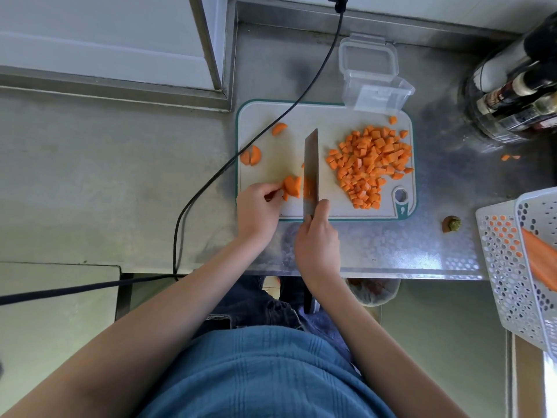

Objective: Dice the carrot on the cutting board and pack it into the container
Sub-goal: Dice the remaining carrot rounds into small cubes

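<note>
At a steel counter (391,248), a person's right hand (316,242) grips a knife (311,170) standing edge-down on the cutting board (280,122), while the left hand (257,209) pinches carrot slices (292,187) just beside the blade. Diced carrot (370,164) is heaped to the right; the open clear container (376,92) sits at the board's far corner.

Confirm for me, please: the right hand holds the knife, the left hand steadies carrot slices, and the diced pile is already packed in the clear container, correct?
Not quite. The head view shows the diced pile on the cutting board; the clear container holds none. The right hand does hold the knife, and the left hand steadies carrot slices.
</note>
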